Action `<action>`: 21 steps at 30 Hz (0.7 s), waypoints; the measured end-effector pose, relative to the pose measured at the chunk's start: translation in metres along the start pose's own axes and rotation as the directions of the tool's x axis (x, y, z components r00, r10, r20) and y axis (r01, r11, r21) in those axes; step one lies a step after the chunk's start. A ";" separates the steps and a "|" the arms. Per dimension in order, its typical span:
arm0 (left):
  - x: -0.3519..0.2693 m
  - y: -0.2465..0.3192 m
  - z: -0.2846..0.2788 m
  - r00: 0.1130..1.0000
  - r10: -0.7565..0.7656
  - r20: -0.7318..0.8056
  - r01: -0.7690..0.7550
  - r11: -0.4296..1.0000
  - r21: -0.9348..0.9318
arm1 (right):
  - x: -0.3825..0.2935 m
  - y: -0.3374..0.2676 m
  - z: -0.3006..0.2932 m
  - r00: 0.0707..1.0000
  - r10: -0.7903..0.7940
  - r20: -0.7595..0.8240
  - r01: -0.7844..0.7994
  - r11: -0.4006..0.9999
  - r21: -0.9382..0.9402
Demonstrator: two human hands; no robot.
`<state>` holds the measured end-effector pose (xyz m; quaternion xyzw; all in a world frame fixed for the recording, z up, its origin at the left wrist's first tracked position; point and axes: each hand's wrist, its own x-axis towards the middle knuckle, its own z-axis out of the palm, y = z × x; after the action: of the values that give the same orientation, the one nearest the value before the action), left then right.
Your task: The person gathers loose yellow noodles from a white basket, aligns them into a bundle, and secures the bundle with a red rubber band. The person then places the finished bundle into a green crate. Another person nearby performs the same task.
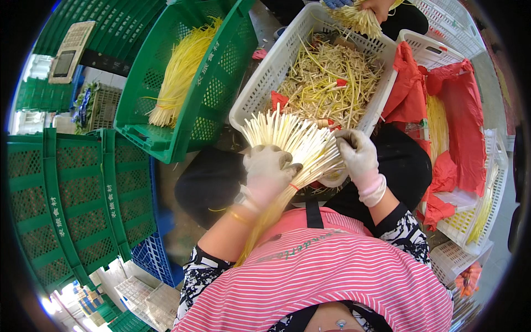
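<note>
Before me is a fanned bundle of yellow chives point(290, 141), its pale cut ends pointing away. A red elastic band point(294, 186) circles it, and the thin yellow leaves trail down beside my left forearm. My left hand point(269, 168), in a whitish work glove, grips the bundle just above the band. My right hand point(360, 155), gloved too, has its fingers curled against the outer stems on the bundle's right side. Whether those fingers pinch a stem is hidden. Beyond the bundle, a white plastic crate point(258, 85) holds many short stem scraps point(332, 83) and bits of red material.
Another person's hand point(375, 9) holds a chive bundle point(356, 18) over the crate's far end. At left, a green crate point(161, 143) contains a banded chive bundle point(182, 79). A red-lined crate point(460, 120) with chives stands at right. Green crates point(79, 203) are stacked far left.
</note>
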<state>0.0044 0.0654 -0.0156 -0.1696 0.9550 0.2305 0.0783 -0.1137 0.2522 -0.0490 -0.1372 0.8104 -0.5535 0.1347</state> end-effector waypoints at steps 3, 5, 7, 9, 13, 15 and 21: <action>-0.005 0.001 0.007 0.994 0.035 -0.104 -0.038 0.999 -0.027 | 0.029 0.011 -0.002 0.998 -0.062 0.020 0.065 0.968 -0.242; -0.006 0.001 0.014 0.977 0.080 -0.199 -0.084 0.996 -0.011 | 0.048 0.023 0.004 0.992 0.010 0.125 0.041 0.917 -0.397; -0.004 -0.003 0.019 0.986 0.044 -0.158 -0.060 0.994 -0.092 | 0.059 0.036 0.014 0.929 0.204 0.310 -0.115 0.953 -0.281; -0.002 -0.009 0.023 0.986 0.030 -0.163 -0.056 0.986 -0.156 | 0.065 0.047 0.017 0.881 0.231 0.414 -0.219 0.973 -0.076; -0.001 -0.017 0.027 0.980 0.006 -0.199 -0.054 0.970 -0.238 | 0.066 0.047 0.011 0.892 0.238 0.384 -0.257 0.966 -0.004; -0.001 -0.018 0.026 0.981 -0.007 -0.196 -0.043 0.967 -0.251 | 0.063 0.034 0.006 0.910 0.192 0.369 -0.155 0.980 -0.127; -0.002 -0.011 0.018 0.995 -0.032 -0.098 0.005 0.966 -0.259 | 0.038 -0.008 0.004 0.933 -0.080 0.350 0.090 0.996 -0.012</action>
<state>0.0117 0.0650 -0.0352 -0.1987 0.9180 0.3432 0.0091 -0.1464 0.2321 -0.0456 -0.2700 0.7746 -0.5143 0.2501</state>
